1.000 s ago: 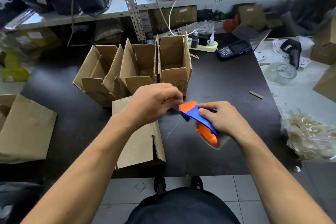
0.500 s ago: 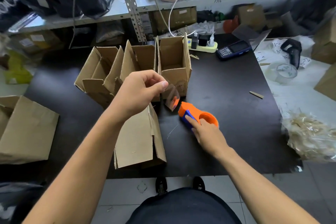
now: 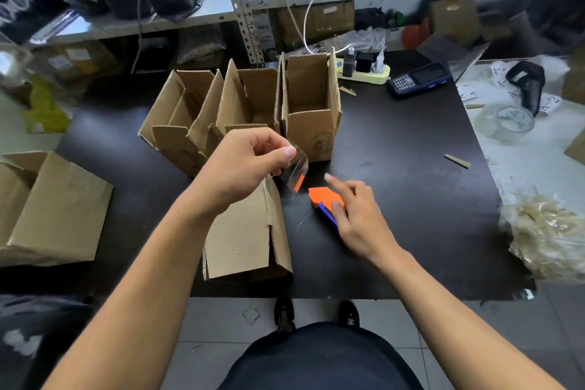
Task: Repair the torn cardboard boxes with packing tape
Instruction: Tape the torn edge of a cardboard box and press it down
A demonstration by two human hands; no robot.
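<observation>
Behind three open boxes [image 3: 253, 111], shelving [image 3: 240, 0] stands.

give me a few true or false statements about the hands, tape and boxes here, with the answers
1. The left hand pinches a piece of clear tape. True.
2. The tape dispenser is lifted high above the table. False: it lies on the table, under the right hand.
3. Three open boxes stand in a row behind the hands. True.
4. The box nearest the person stands upright with its flaps open upward. False: it lies on its side.
5. The handheld scanner sits inside an open box. False: it lies on the table by the power strip.
</observation>
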